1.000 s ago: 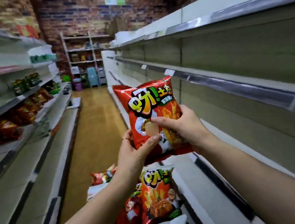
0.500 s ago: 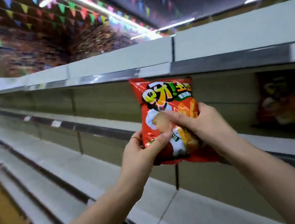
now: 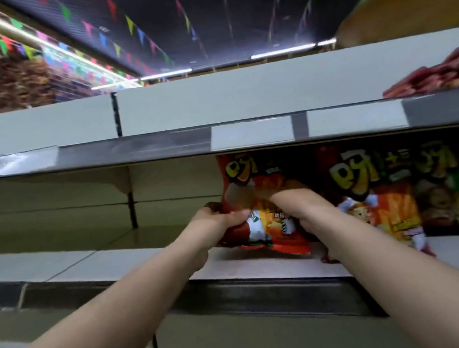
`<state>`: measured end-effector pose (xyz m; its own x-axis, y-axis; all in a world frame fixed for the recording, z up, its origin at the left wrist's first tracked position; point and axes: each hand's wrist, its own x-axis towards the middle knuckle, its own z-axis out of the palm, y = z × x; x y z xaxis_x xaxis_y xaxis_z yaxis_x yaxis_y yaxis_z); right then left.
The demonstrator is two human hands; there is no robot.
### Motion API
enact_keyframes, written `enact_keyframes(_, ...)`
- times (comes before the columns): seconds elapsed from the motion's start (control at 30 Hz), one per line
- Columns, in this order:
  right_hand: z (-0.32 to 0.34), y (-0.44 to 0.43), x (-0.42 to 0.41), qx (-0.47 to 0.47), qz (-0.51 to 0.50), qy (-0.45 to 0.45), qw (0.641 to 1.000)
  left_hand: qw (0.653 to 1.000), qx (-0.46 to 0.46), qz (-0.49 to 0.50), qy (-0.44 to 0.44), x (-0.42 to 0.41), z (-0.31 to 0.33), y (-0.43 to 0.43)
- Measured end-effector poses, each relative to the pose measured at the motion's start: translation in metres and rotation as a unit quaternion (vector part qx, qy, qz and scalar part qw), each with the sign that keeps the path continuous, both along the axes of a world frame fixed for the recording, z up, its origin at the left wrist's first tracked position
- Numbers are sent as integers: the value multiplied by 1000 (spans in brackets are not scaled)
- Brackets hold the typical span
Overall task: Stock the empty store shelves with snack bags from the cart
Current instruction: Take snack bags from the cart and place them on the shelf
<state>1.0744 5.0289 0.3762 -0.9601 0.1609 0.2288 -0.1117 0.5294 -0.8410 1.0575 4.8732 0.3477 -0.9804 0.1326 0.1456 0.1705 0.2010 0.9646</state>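
The red snack bag [image 3: 268, 225] is upright at the middle shelf [image 3: 88, 260], and its top is just under the front edge of the upper shelf [image 3: 132, 149]. I cannot tell if its lower edge touches the board. Both hands hold it. The left hand [image 3: 214, 222] grips the left side with curled fingers, and the right hand [image 3: 292, 198] grips the front right. Just to the right, more bags [image 3: 368, 185] stand on the same shelf. Red packets [image 3: 441, 72] lie on the upper shelf, far right.
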Motion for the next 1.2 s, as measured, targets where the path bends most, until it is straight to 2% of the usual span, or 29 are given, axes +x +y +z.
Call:
enact_keyframes(0.1, 3, 1, -17, 23, 11, 4, 1000, 998, -70, 3, -3, -27, -1, 20)
enact_keyframes(0.33, -12, 2, -49, 39, -42, -22, 998, 982, -188, -2, 27, -64, -7, 47)
enact_keyframes(0.43, -16, 0, -49, 34, -67, -22, 997, 979, -203, -1, 30, -66, -10, 50)
enact_keyframes(0.5, -14, -4, -45, 51, -89, -11, 995, 986, -165, 0, 15, -63, -14, 46)
enact_keyframes(0.53, -12, -8, -41, 65, -109, 8, 992, 990, -138, 3, 25, -60, -15, 43)
enact_keyframes(0.63, -3, -31, -20, 99, -154, 52, 982, 981, -165, 17, 97, -32, -5, 34)
enact_keyframes(0.67, -1, -43, -10, 123, -138, 74, 980, 990, -101, 10, 103, -19, -3, 26)
enact_keyframes(0.73, -2, -69, 7, 139, -72, 120, 980, 992, 35, 83, 91, -7, 1, 11)
enact_keyframes(0.8, -7, -98, 17, 96, -11, 166, 981, 955, -137, 173, 196, 7, -4, -19)
enact_keyframes(0.9, -20, -149, 19, 22, 89, 187, 978, 932, -150, 253, 212, 21, -27, -79)
enact_keyframes(1.0, -43, -211, 21, -33, 191, 167, 967, 921, -128, 324, 173, 61, -50, -147)
enact_keyframes(1.2, -93, -353, 66, -46, 371, 105, 922, 864, -114, 484, 75, 158, -96, -271)
